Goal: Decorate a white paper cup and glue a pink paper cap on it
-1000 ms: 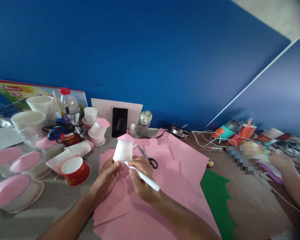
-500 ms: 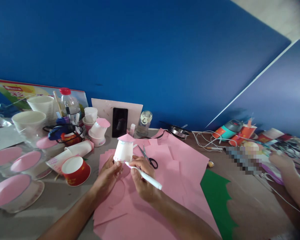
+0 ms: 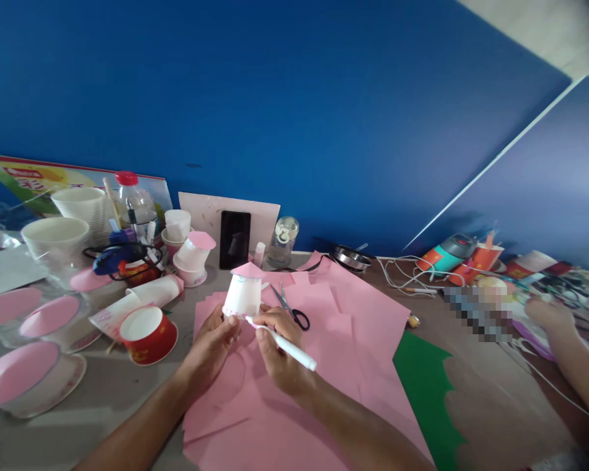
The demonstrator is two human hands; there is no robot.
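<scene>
My left hand point(image 3: 214, 343) is closed on the lower rim of a white paper cup point(image 3: 243, 296), held upside down with a pink paper cone point(image 3: 247, 269) on top. Pink marks run along the cup's rim. Between the fingers of my right hand point(image 3: 281, 347) is a white marker pen point(image 3: 296, 354), its tip at or very near the rim; I cannot tell if it touches. Beneath both hands lie sheets of pink paper point(image 3: 324, 386). Scissors with black handles point(image 3: 300, 319) rest on the paper just beyond my right hand.
Several pink-topped cups point(image 3: 24, 376) and a red paper bowl point(image 3: 148, 335) stand at left, near a red-capped bottle point(image 3: 135, 203). A phone point(image 3: 234, 240) leans at the back beside a glass jar point(image 3: 283, 241). Green paper point(image 3: 425, 392), white cables point(image 3: 397, 278) and another person's arm point(image 3: 564, 340) are at right.
My hands, the cup and the marker pen stay almost in place, with only a slight shift of the pen. The other person's hand at right has moved a little to the left.
</scene>
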